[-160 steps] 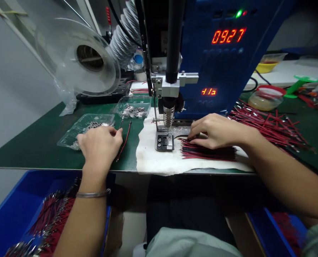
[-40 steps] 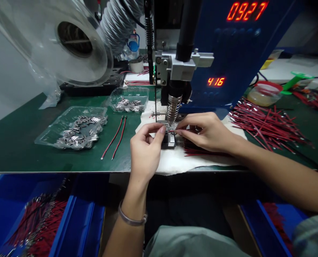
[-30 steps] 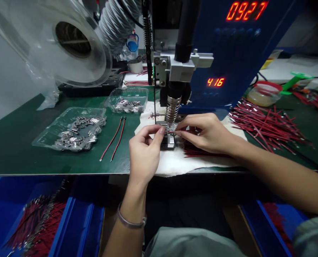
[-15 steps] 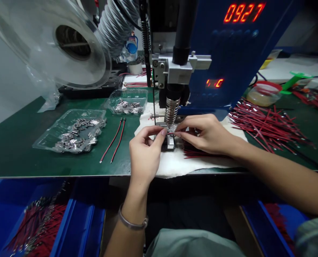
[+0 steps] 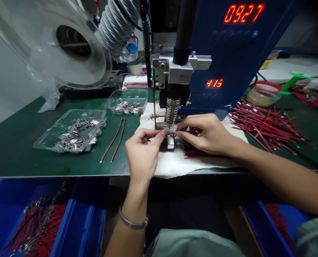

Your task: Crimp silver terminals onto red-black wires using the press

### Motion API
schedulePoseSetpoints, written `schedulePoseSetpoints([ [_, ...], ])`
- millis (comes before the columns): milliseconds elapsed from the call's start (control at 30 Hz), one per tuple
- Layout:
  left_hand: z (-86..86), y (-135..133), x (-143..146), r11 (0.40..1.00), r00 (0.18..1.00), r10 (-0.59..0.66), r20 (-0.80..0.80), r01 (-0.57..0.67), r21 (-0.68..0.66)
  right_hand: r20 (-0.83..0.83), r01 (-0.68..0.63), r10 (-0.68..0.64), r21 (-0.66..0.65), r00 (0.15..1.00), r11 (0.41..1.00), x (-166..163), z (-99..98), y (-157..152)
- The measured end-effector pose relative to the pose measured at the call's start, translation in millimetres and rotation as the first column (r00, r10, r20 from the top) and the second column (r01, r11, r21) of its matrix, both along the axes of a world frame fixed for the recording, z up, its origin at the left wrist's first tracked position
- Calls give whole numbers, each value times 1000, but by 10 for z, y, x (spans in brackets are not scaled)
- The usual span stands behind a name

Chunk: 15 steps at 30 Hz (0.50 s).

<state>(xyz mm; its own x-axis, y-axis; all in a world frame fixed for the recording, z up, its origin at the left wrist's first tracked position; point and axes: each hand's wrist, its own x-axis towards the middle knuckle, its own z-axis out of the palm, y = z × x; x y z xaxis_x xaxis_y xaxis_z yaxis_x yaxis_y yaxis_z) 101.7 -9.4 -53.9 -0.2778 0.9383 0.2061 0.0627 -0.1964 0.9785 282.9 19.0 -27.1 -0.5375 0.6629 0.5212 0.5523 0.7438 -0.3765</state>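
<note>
My left hand [image 5: 142, 153] pinches thumb against forefinger at the small metal fixture [image 5: 170, 141]; whatever sits between those fingertips is too small to make out. From the other side, my right hand [image 5: 208, 132] grips a thin red wire [image 5: 172, 132] between finger and thumb, its end pointing toward the left fingertips. Just above both hands stands the spring-wrapped head [image 5: 172, 110] of a blue bench machine [image 5: 215, 46] with red digits. A bundle of red-and-black wires [image 5: 198, 153] lies on a white cloth [image 5: 175, 166] beneath my right hand.
Left of me are two clear trays [image 5: 45, 137] [image 5: 113, 94] of small metal connectors and two finished-looking wires [image 5: 117, 142]. A large wire pile [image 5: 266, 125] and a red-rimmed tub [image 5: 264, 94] lie right. Blue bins [image 5: 78, 228] sit below the table edge. A clear reel [image 5: 100, 64] hangs upper left.
My left hand has shifted slightly left and its fingers have straightened a little. More red wire shows between the hands. The lower display's digits now read differently.
</note>
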Motion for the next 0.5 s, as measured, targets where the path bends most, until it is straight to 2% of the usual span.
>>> schedulePoseSetpoints([
  [500, -19, -3, -4, 1000, 1000, -1, -2, 1, -7, 6, 18, -18, 10, 1000, 1000, -17, 3, -7],
])
